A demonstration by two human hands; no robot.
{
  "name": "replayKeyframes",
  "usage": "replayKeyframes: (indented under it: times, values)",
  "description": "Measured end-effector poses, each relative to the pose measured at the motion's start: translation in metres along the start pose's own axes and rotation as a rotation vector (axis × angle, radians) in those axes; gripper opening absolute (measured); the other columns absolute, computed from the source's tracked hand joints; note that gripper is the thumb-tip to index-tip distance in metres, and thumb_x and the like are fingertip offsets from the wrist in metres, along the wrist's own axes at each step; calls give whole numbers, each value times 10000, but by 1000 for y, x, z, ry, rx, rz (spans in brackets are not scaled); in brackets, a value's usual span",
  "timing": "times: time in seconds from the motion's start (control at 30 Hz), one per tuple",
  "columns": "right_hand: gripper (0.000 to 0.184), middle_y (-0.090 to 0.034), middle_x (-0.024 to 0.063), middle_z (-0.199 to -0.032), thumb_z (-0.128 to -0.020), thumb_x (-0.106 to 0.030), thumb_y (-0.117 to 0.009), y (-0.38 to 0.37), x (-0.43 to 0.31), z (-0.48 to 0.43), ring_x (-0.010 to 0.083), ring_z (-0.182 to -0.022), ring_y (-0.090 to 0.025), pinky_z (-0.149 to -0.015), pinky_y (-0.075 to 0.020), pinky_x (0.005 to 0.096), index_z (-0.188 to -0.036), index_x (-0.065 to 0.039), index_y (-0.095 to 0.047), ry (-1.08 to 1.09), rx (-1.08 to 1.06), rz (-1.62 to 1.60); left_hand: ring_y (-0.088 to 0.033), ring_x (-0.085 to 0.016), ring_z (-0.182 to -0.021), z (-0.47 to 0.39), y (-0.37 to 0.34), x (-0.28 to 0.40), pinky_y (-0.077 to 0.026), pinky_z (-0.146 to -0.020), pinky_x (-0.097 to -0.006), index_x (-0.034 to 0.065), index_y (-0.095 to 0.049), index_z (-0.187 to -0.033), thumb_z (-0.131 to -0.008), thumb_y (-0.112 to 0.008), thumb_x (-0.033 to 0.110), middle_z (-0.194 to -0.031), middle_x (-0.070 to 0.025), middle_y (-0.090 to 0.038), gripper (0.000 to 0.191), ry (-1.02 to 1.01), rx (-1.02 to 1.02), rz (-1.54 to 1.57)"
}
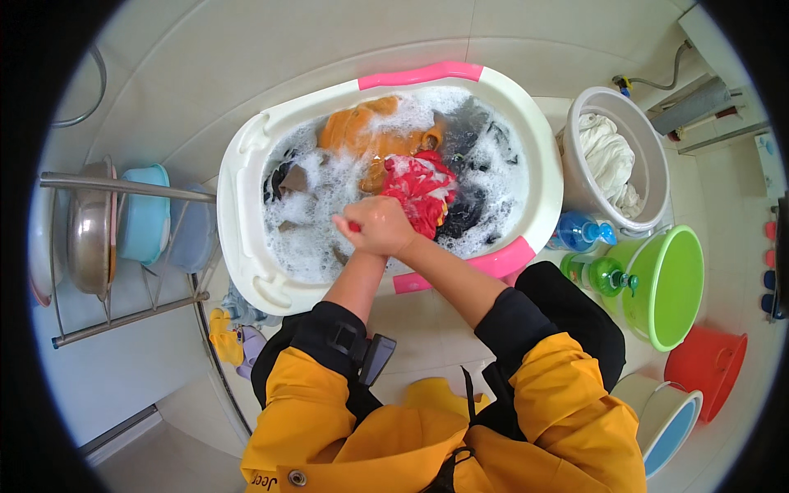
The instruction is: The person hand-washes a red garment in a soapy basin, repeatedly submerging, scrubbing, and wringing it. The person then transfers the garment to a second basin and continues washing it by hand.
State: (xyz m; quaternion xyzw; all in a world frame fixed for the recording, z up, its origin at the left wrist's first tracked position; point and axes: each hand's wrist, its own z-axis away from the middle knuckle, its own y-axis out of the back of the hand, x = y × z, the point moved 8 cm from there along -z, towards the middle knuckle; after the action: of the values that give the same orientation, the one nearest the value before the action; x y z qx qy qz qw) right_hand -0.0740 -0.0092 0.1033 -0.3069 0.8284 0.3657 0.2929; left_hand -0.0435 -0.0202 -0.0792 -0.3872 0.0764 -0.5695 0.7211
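A white baby bathtub (545,154) with pink grips holds foamy water and soaking clothes. My right hand (377,223) is closed in a fist above the suds, with a bit of red cloth showing at its left side. Under it my left wrist crosses; my left hand is mostly hidden, so its hold cannot be told. Just beyond my hands a bunched wet red garment (419,188) with foam on it reaches toward the fist. An orange-brown garment (351,132) floats behind it, and dark cloth (462,209) lies in the water at the right.
Right of the tub stand a grey-white bucket (573,166) of white cloth, a blue bottle (579,232), a green pump bottle (601,274), a green bucket (693,289), a red bucket (703,363) and a white bucket (647,400). A metal rack (129,185) with basins stands left.
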Motion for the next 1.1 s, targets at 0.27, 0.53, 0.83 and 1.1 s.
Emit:
replayKeyframes:
  times: [0.27,0.53,0.83,1.1]
  values:
    - [478,-600,200,-877,-768,-477,-456,46,184,68,344,-854,-575,-761,-447,410,-873,-44,-631,-992,-374,461,-527,-208,-966,18,-28,43,-427,-804,-310,52,-533,-1043,-690,-578,147,-1046,-96,-559,369,-380,-118,-1072]
    - [555,-560,195,-1023,-697,-404,-584,-10,178,71,345,-1005,-515,-870,-403,395,-1099,-29,-502,-878,-461,264,-485,-352,-1017,-6,23,50,-380,-873,-343,11,-454,-1154,-788,-459,130,-1066,-232,-522,385,-405,25,-1936]
    - [331,-580,203,-975,-742,-211,-509,-19,215,102,362,-881,-563,-778,-457,381,-1045,-92,-571,-1013,-459,389,-451,-341,-1092,-15,62,24,-353,-927,-349,49,-254,-1304,-617,-665,476,-1173,-244,-454,907,-73,1,-1765]
    - [289,-623,120,-729,-773,-261,-580,105,208,27,196,-642,-601,-565,-462,291,-823,21,-616,-959,-44,18,-583,-222,-799,3,39,46,-443,-731,-305,41,-598,-954,-734,-616,260,-855,-111,-623,311,-215,-117,-1664]
